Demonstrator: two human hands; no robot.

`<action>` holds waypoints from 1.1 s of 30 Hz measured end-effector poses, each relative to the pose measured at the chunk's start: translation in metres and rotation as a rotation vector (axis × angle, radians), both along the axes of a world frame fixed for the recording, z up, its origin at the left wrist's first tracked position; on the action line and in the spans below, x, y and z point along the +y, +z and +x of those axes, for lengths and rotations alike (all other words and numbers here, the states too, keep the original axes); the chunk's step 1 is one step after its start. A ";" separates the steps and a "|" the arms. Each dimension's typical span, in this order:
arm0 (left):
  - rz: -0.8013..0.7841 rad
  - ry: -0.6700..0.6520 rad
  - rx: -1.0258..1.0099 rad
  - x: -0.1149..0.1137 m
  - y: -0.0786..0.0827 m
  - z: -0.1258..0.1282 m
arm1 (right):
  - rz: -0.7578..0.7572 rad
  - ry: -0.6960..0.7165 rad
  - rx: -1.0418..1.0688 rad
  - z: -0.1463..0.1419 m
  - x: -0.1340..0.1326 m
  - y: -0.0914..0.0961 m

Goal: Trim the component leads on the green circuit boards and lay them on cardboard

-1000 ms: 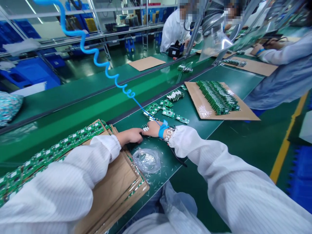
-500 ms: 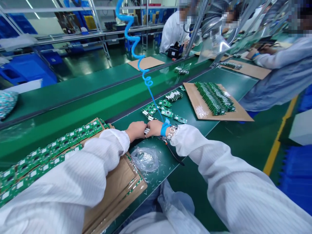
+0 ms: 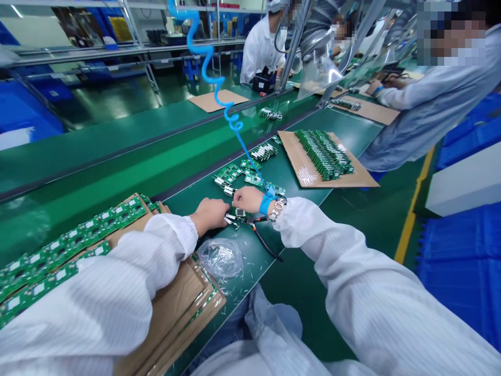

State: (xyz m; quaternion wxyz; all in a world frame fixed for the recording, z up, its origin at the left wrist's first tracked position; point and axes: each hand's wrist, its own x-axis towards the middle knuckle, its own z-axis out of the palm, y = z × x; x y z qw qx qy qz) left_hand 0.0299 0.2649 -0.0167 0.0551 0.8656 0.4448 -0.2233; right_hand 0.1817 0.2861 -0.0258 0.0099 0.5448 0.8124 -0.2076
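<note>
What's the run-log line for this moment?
left hand: at white parts, hold unclear; right hand: near them, hold unclear; pliers: beside right hand; plastic bag: on table

Small white pieces (image 3: pixel 230 220), closely grouped

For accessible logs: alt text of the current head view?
Bare left hand and bare right hand close together at small white components on a dark green bench. Green circuit boards on brown cardboard lie either side, crumpled clear plastic nearer the camera.

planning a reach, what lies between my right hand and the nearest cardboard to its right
Loose green circuit boards, with the blue cord crossing above some, in the head view.
</note>
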 end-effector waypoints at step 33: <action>0.047 -0.111 -0.118 -0.004 -0.009 0.000 | 0.168 -0.017 0.160 0.009 -0.001 -0.011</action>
